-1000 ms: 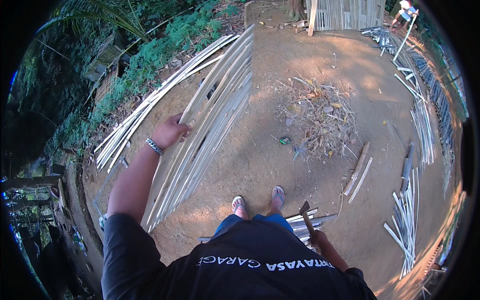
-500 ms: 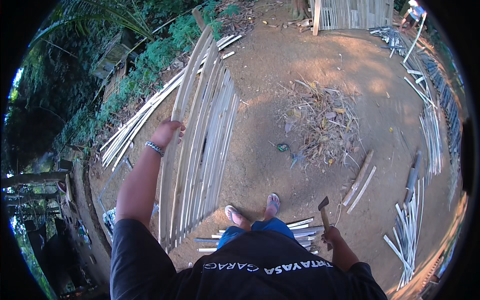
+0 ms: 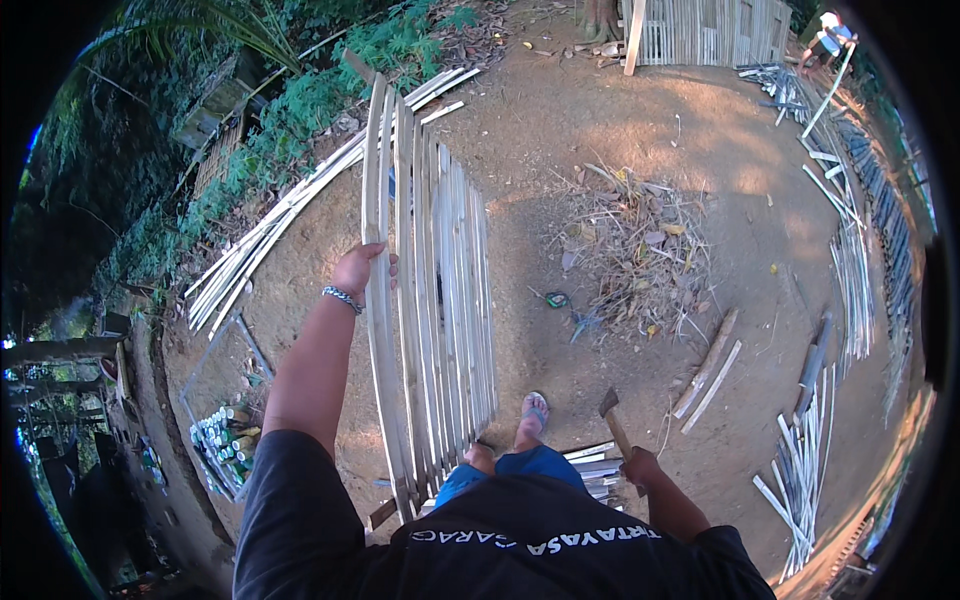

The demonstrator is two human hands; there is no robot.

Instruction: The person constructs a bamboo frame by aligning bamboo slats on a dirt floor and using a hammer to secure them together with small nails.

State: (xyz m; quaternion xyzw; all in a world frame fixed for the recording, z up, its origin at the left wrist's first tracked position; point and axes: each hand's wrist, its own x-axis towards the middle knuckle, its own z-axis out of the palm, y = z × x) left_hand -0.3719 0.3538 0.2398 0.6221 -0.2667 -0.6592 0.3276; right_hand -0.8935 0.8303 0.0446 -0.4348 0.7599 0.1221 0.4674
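Observation:
My left hand (image 3: 360,272), with a chain bracelet at the wrist, is closed round the outer rail of a slatted wooden panel (image 3: 408,300). The panel stands on edge to the left of my body, its pale slats running away from me with narrow gaps between them. Its near end reaches down beside my legs and hides most of my left foot. Low on the right, my right hand (image 3: 641,468) grips the wooden handle of a small hatchet (image 3: 617,425), whose dark head points up and away from me.
Long pale strips (image 3: 290,205) lie left of the panel. A heap of dry leaves and twigs (image 3: 640,250) sits ahead. More strips (image 3: 800,480) and split wood pieces (image 3: 707,365) lie at right. A slatted fence (image 3: 700,32) stands far off; another person (image 3: 828,42) is at the far right.
The panel has swung rightward with my left hand, its near end now in front of my left foot. My right hand and the hatchet have shifted slightly left. Cylinders at the left have come into view.

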